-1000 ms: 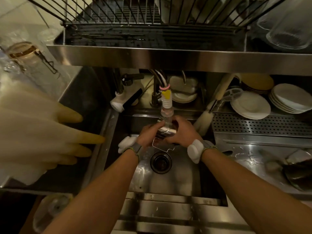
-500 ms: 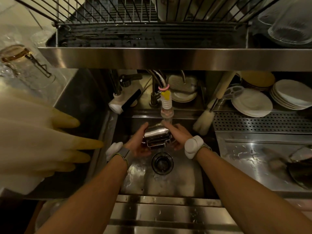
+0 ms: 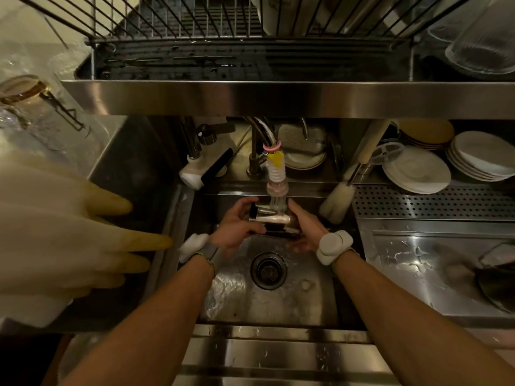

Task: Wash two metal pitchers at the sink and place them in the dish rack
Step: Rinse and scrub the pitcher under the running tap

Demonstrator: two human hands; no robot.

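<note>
The wet sink basin (image 3: 292, 299) holds a film of water round the drain (image 3: 269, 270). Just above the drain both hands hold one metal pitcher (image 3: 271, 220), tipped onto its side. The left hand (image 3: 237, 227) curls round its left end and the right hand (image 3: 305, 229) wraps the right end, likely so the body can be turned beneath the stream. Water from the faucet nozzle (image 3: 276, 182) strikes its upper wall (which way the mouth faces is unclear, as is anything inside). A second pitcher cannot be made out. A bottle brush (image 3: 335, 201) leans at the basin's right corner, within reach for scrubbing. Beyond it are stacked plates (image 3: 416, 169). Farthest, overhead, the dish rack (image 3: 223, 26) carries a pale vessel and clear glassware toward its right.
</note>
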